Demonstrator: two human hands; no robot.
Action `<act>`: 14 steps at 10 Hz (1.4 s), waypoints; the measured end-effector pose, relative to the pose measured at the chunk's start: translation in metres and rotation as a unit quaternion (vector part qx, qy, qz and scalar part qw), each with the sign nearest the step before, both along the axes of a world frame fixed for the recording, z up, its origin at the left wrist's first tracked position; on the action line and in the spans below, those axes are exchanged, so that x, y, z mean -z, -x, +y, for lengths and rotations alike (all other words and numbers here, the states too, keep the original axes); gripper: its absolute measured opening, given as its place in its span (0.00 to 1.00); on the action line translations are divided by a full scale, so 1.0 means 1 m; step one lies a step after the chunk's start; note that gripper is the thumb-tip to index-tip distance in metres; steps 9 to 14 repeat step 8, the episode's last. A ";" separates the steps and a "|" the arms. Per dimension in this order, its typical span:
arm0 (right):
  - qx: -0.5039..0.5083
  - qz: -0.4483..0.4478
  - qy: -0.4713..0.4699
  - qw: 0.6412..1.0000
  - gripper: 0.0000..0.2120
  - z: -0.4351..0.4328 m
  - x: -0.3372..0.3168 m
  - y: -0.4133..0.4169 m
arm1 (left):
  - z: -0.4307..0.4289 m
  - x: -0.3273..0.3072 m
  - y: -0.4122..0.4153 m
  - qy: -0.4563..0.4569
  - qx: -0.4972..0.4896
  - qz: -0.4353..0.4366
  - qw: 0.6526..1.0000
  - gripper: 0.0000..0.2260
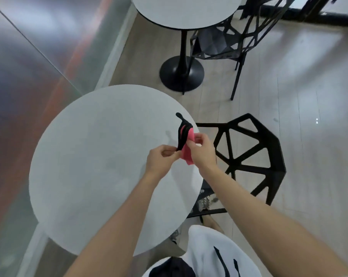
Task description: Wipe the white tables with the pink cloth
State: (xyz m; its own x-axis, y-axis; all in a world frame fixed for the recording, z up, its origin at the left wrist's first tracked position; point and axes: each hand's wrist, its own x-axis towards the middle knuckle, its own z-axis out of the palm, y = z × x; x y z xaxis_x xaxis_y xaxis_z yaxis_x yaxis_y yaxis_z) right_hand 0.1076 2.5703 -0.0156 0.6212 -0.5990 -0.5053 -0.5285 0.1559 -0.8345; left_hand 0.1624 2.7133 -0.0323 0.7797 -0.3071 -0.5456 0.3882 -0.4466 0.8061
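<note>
Left grip [161, 159] is pinching a black strap [181, 136], right grip [202, 152] is holding the pink cloth [187, 156], both hovering over the near white tabletop [89, 156].

Pink cloth [187, 158], black strap [180, 139], white tables [101, 156], black chairs [277, 156], pale wood floor [289, 76].

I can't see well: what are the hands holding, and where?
The left hand pinches the lower end of the black strap; the right hand grips the pink cloth at its middle.
</note>
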 end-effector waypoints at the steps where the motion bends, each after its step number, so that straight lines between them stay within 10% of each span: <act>1: -0.077 0.010 0.036 0.996 0.33 0.003 -0.008 0.035 | 0.020 -0.014 0.012 0.020 -0.006 0.041 0.999 0.06; 2: -0.250 0.024 0.068 0.966 0.50 -0.007 -0.019 0.064 | 0.037 -0.034 0.014 0.008 0.079 -0.024 0.997 0.05; 3: -0.329 0.099 0.193 0.919 0.18 -0.012 -0.025 0.076 | 0.045 -0.051 0.011 -0.024 0.209 -0.116 0.971 0.07; 5: -0.308 0.140 0.324 0.884 0.16 -0.010 -0.033 0.068 | 0.043 -0.031 -0.024 -0.205 0.312 -0.290 0.881 0.17; 7: -0.361 0.162 0.361 0.845 0.16 -0.038 -0.065 0.112 | 0.055 -0.003 -0.005 -0.283 0.387 -0.251 0.841 0.19; 14: -0.305 0.128 0.361 0.872 0.12 -0.074 -0.098 0.149 | 0.096 0.015 0.054 -0.298 0.383 -0.219 0.847 0.13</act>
